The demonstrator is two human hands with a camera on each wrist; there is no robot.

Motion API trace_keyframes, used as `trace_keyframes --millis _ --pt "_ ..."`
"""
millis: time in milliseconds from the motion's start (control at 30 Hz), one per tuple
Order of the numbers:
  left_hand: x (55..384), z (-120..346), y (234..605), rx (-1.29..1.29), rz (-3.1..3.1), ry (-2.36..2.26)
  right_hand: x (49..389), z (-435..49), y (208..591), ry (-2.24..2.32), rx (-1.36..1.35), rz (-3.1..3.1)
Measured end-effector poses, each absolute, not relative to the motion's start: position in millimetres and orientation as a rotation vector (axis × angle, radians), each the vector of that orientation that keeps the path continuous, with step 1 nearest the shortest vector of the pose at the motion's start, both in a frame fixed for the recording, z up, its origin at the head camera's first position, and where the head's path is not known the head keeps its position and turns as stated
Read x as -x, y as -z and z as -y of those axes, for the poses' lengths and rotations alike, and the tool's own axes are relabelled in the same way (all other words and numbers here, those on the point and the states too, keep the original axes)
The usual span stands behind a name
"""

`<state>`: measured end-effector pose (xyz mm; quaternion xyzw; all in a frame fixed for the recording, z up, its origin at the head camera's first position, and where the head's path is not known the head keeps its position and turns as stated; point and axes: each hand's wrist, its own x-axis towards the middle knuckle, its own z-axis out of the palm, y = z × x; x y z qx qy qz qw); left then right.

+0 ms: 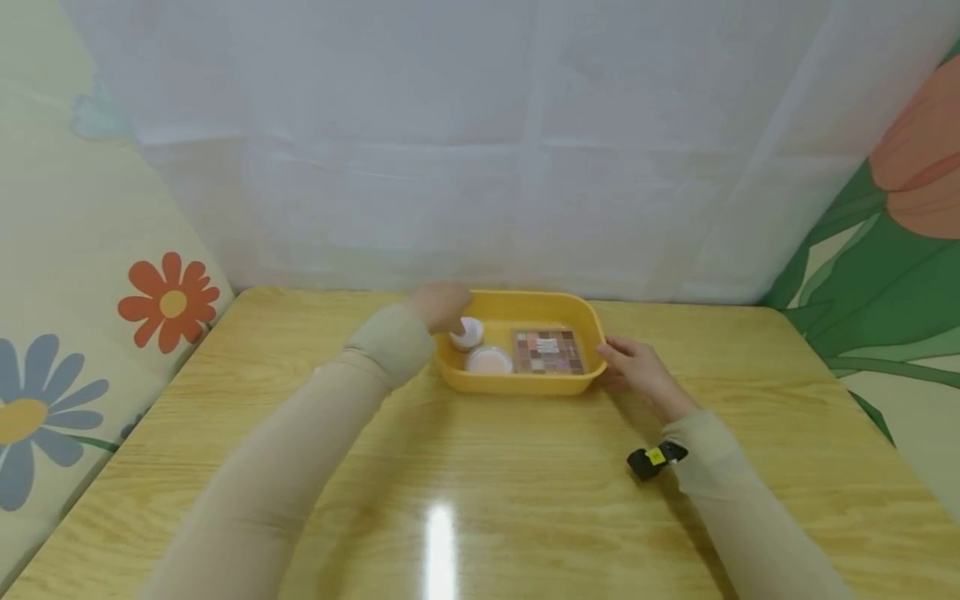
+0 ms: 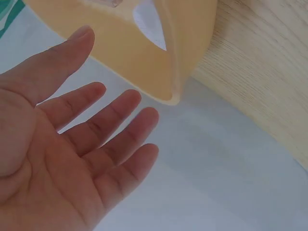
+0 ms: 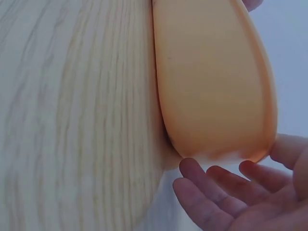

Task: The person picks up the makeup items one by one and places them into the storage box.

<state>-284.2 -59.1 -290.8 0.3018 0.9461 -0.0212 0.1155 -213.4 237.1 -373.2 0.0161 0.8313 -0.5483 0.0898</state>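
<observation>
A yellow basin (image 1: 525, 384) sits near the back of the wooden table. Inside it lie a brown-toned eyeshadow palette (image 1: 548, 351), a round pale pink item with a clear-looking rim (image 1: 490, 361) and a white round item (image 1: 468, 334); their exact kinds cannot be told. At the basin's left end is my left hand (image 1: 441, 307); the left wrist view shows its fingers spread, beside the rim, holding nothing. My right hand (image 1: 637, 367) touches the right end. In the right wrist view its thumb (image 3: 287, 150) is by the rim, its fingers lightly bent along the outer wall.
The wooden table (image 1: 480, 467) reaches back to a white cloth (image 1: 480, 167) hanging behind the basin. Flower-patterned panels (image 1: 172, 304) stand at both sides. A black strap with a yellow tag (image 1: 657, 456) is on the right wrist.
</observation>
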Motion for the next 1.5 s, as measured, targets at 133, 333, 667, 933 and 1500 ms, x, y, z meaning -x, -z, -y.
trace_keyframes --millis 133,333,667,933,1500 --pt "279.3 64.7 289.5 -0.908 -2.782 -0.012 214.7 -237.2 372.7 1.651 -0.065 -2.461" --pt "275.2 74.6 290.1 -0.84 -2.787 -0.163 219.3 -235.8 372.1 1.764 -0.135 -2.356" --pt "259.9 87.4 294.5 -0.875 -2.84 -0.111 219.6 -234.0 368.4 1.977 -0.316 -2.149" --pt "254.4 94.4 298.5 -0.772 -2.837 -0.168 219.2 -234.5 367.1 2.108 -0.344 -1.991" --pt "243.8 133.7 325.3 -0.65 -2.961 -0.287 219.5 -233.7 368.9 2.13 -0.316 -1.95"
